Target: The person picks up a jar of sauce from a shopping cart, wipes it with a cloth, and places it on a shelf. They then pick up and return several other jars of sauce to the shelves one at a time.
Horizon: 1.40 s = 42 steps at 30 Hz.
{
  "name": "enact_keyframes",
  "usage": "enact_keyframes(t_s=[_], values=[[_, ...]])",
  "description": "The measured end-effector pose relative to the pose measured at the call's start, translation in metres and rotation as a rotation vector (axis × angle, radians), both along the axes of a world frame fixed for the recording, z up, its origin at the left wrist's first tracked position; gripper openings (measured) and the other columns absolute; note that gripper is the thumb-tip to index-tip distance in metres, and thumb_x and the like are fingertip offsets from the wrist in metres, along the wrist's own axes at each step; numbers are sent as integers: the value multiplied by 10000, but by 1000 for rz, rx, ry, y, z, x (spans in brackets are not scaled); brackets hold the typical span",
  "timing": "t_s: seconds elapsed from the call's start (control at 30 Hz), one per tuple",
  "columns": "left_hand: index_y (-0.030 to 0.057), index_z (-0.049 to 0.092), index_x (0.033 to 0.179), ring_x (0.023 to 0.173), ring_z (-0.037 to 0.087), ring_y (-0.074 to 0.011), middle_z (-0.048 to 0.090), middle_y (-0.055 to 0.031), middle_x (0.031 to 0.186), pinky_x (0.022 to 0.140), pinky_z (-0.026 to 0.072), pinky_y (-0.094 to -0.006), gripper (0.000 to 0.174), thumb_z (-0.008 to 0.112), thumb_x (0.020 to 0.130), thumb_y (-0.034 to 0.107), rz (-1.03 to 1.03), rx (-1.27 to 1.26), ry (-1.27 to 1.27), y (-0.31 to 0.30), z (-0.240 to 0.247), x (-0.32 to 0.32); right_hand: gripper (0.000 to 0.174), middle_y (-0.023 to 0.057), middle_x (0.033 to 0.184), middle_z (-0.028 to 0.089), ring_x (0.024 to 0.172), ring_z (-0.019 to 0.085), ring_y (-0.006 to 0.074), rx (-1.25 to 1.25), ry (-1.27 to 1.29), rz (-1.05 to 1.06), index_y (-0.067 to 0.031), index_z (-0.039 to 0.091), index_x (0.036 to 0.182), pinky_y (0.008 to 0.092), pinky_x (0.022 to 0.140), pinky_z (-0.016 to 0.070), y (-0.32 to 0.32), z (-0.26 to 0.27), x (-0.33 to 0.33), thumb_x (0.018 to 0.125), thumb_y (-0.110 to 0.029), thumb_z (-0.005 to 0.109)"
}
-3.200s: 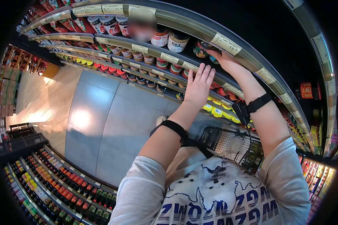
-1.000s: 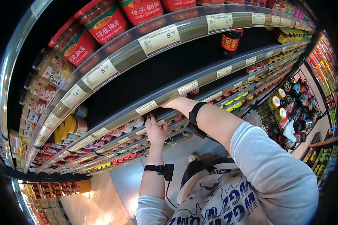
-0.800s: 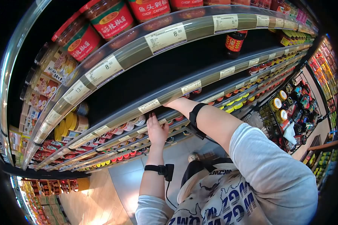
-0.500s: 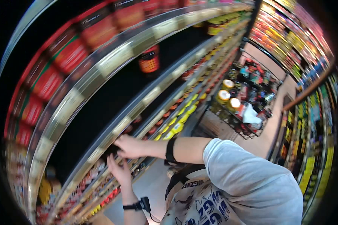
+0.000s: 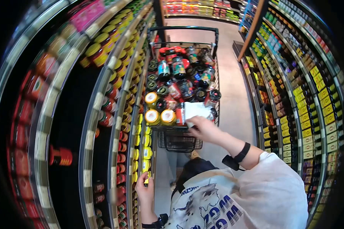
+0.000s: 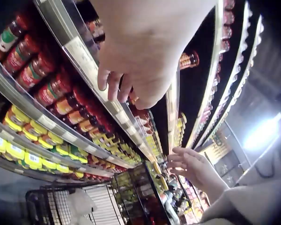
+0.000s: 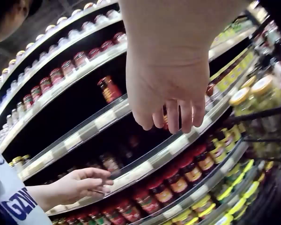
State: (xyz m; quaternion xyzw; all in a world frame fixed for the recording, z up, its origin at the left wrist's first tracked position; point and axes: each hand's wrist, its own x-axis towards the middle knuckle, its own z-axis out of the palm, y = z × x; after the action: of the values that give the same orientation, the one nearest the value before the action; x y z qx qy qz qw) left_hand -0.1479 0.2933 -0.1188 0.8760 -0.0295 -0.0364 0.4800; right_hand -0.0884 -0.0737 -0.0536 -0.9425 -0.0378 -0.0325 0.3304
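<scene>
In the head view my right hand [image 5: 204, 128] is over the near end of a shopping cart [image 5: 179, 131], its fingertips overlapping a crumpled white sheet [image 5: 197, 110]. Dark-lidded jars [image 5: 178, 66] and bottles fill the cart, and jars with white-and-yellow lids [image 5: 151, 98] stand in its near left corner. The right wrist view has the right hand [image 7: 171, 79] with fingers hanging loosely and nothing in them. My left hand [image 5: 145, 189] is beside the left shelves, fingers slightly bent. The left wrist view shows this left hand [image 6: 140, 65] holding nothing.
Shelves with price strips [image 5: 90, 152] line the left side, with a lone red-labelled jar [image 5: 61, 156] on a dark shelf. Yellow-lidded jars [image 5: 146, 152] hang lower down. More shelves of bottles [image 5: 305, 110] run along the right, with floor [image 5: 235, 84] between.
The view has swung right to face the cart. Both hands have come away from the shelf; the right has moved over to the cart's near end.
</scene>
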Motion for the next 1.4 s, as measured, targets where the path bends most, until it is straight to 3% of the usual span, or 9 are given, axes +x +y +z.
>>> enact_keyframes(t_s=[0.1, 0.23, 0.3, 0.47, 0.53, 0.77, 1.2, 1.37, 1.4], values=[[-14, 601, 1166, 925, 629, -167, 668, -112, 1029, 847, 490, -305, 324, 652, 854, 57, -129, 30, 40, -39, 6, 25, 399, 194, 1115, 572, 1070, 537, 388, -77, -140, -236, -28, 548, 1191, 444, 920, 457, -67, -10, -8, 812, -116, 636], [0, 613, 1159, 950, 640, -243, 668, -148, 1015, 855, 492, -343, 333, 667, 851, 113, -257, 73, 52, -88, 25, 51, 463, 199, 1156, 545, 1102, 515, 397, -25, -145, -328, -17, 510, 1235, 443, 939, 448, -122, -18, 2, 804, -114, 647], [2, 606, 1168, 963, 630, -218, 666, -126, 1043, 863, 485, -329, 337, 664, 853, 106, -280, 75, 72, -106, 26, 62, 560, 208, 1206, 512, 1105, 518, 395, -71, -218, -387, -9, 457, 1294, 431, 958, 442, -141, -20, 13, 792, -132, 671], [2, 595, 1181, 979, 617, -193, 663, -105, 1072, 872, 481, -321, 346, 663, 856, 99, -302, 51, 98, -143, 33, 84, 734, 201, 1228, 490, 1114, 539, 392, -65, -9, -261, -79, 422, 1344, 435, 905, 486, -167, -25, 42, 709, -203, 769], [-3, 602, 1178, 973, 640, -235, 665, -149, 1081, 879, 489, -337, 343, 656, 861, 115, -294, 75, 85, -154, 39, 90, 698, 198, 1203, 499, 1075, 559, 390, -28, 19, -225, -71, 451, 1311, 429, 890, 492, -175, -35, 53, 708, -213, 772], [-20, 580, 1210, 1011, 624, -195, 660, -128, 1105, 910, 474, -321, 361, 647, 866, 61, -248, 48, 153, -181, 47, 106, 543, 189, 1116, 522, 993, 589, 392, 119, 6, -116, -40, 555, 1158, 416, 841, 510, -192, -42, 69, 707, -239, 784], [6, 589, 1207, 1004, 614, -214, 654, -140, 1099, 893, 473, -329, 362, 662, 861, 86, -299, -13, 140, -218, 49, 125, 596, 165, 1093, 506, 989, 583, 387, 140, 77, 13, -46, 541, 1165, 407, 853, 504, -205, 12, 76, 648, -194, 798], [-2, 588, 1200, 980, 620, -213, 657, -140, 1077, 879, 479, -324, 363, 671, 858, 88, -331, -38, 115, -232, 55, 132, 511, 152, 1039, 553, 983, 576, 296, 310, 50, -81, -18, 600, 1083, 355, 878, 479, -220, 17, 81, 638, -190, 784], [-2, 588, 1200, 980, 620, -213, 657, -140, 1077, 879, 479, -324, 363, 671, 858, 88, -331, -38, 115, -236, 58, 134, 495, 132, 1018, 587, 958, 584, 233, 338, 50, -125, 12, 611, 1059, 334, 858, 483, -221, 18, 82, 647, -202, 782]])
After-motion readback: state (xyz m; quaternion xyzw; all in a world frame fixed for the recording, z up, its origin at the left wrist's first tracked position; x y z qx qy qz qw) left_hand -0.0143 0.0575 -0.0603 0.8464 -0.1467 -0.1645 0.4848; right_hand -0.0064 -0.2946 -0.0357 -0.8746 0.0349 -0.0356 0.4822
